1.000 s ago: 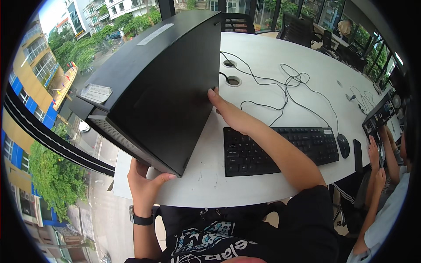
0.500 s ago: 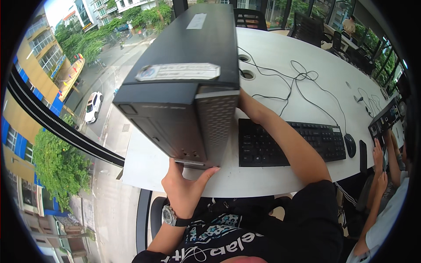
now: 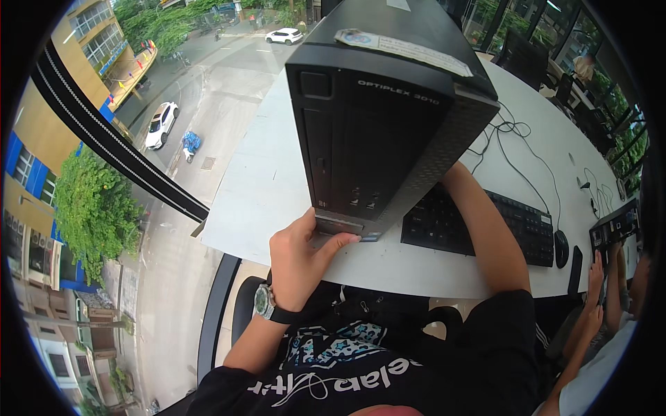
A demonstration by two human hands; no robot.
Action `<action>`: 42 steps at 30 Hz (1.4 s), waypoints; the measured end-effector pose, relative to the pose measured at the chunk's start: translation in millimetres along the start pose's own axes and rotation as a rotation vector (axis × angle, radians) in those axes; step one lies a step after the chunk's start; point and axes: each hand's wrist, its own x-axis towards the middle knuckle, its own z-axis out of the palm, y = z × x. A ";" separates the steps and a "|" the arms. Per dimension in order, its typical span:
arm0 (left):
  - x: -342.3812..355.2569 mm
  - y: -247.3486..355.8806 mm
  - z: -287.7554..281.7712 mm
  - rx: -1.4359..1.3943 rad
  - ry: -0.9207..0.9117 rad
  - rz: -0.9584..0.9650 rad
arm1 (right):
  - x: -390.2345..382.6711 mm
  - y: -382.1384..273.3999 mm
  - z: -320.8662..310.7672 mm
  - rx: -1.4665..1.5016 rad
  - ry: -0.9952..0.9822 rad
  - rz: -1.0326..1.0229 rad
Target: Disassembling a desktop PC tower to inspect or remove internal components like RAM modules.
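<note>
A black desktop computer case (image 3: 378, 139) stands upright and tilted in front of me, its front panel facing me and a white label on its top. My left hand (image 3: 302, 253), with a watch on the wrist, grips the lower front edge; the thumb lies along the bottom and the other fingers go under or behind it. My right hand (image 3: 456, 179) reaches round the right side of the case; its fingers are hidden behind it. Beneath my right forearm lies a black keyboard (image 3: 513, 229), partly covered by the case and the arm.
The white table (image 3: 257, 180) has a curved edge by the window. Right of the keyboard lie a black mouse (image 3: 561, 248) and a dark flat slab (image 3: 575, 270). Loose black cables (image 3: 513, 128) tangle farther back. At far right, another person's hands (image 3: 595, 277) hold an opened dark device (image 3: 616, 225).
The case has tipped so that its front panel faces me more fully, and it sits farther right in view. The view itself has turned. Both hands stay on the case.
</note>
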 end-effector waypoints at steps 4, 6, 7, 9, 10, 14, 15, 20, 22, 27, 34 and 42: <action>-1.5 3.8 4.7 0.063 -0.019 -0.036 | -1.7 2.7 -7.4 -0.148 -0.082 -0.014; -2.8 -6.8 11.3 0.038 0.066 0.083 | -2.8 1.4 -11.5 -0.183 -0.097 0.007; -4.4 -5.1 12.0 0.031 0.062 0.088 | -3.6 2.5 -15.4 -0.201 -0.095 0.025; -2.3 -2.3 11.6 0.046 0.039 0.060 | -4.5 4.1 -24.0 -0.248 -0.099 0.078; -1.8 -6.9 11.7 0.096 0.045 0.108 | -5.0 4.0 -27.2 -0.282 -0.101 0.110; -5.3 -9.9 11.7 0.217 0.050 0.203 | -42.8 -18.3 -28.6 -0.610 -0.067 0.114; -7.8 -13.5 10.0 0.201 0.081 0.213 | -58.6 -20.7 -21.3 -0.550 -0.003 0.084; -14.5 -24.6 0.4 0.068 0.116 0.355 | -146.5 -5.3 4.4 -0.964 0.322 -0.261; -14.9 -30.0 -0.3 0.070 0.078 0.388 | -189.4 22.7 -8.9 -0.946 0.476 -0.185; -12.4 -18.9 3.8 0.051 0.044 0.428 | -281.9 60.1 -92.4 -1.316 0.831 -0.037; -8.7 -15.7 7.4 -0.063 -0.034 0.231 | -310.8 95.3 -157.0 -1.288 0.844 0.164; -19.8 -17.7 15.5 -0.317 -0.171 -0.082 | -298.8 98.1 -163.0 -1.158 0.913 0.156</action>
